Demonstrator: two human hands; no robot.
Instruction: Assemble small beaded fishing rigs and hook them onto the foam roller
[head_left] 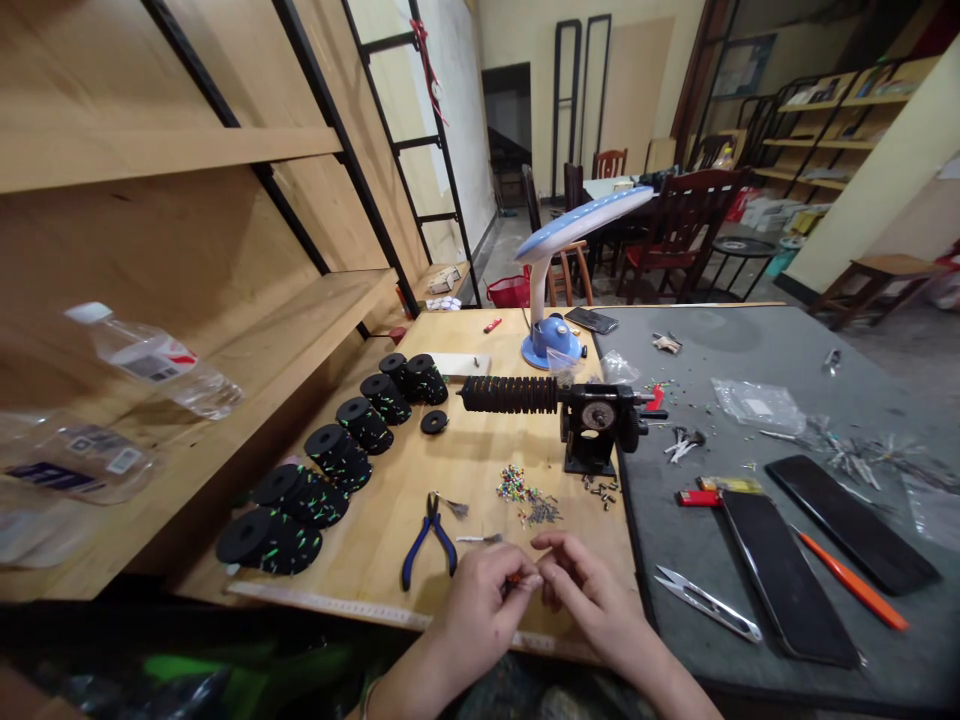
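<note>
My left hand and my right hand meet at the front edge of the wooden board. Both have their fingers pinched together. A speck of orange shows at the left fingertips, too small to name; what the right fingers hold is hidden. Just beyond lie a heap of coloured beads, small grey metal pieces and a thin white piece with a dark tuft. Blue-handled pliers rest left of my left hand. Further back stands a black winding machine carrying a row of black discs.
Black foam spools with bright flecks line the left side. A blue lamp stands at the back. On the grey mat at right lie thread snips, two phones, an orange knife and lighters.
</note>
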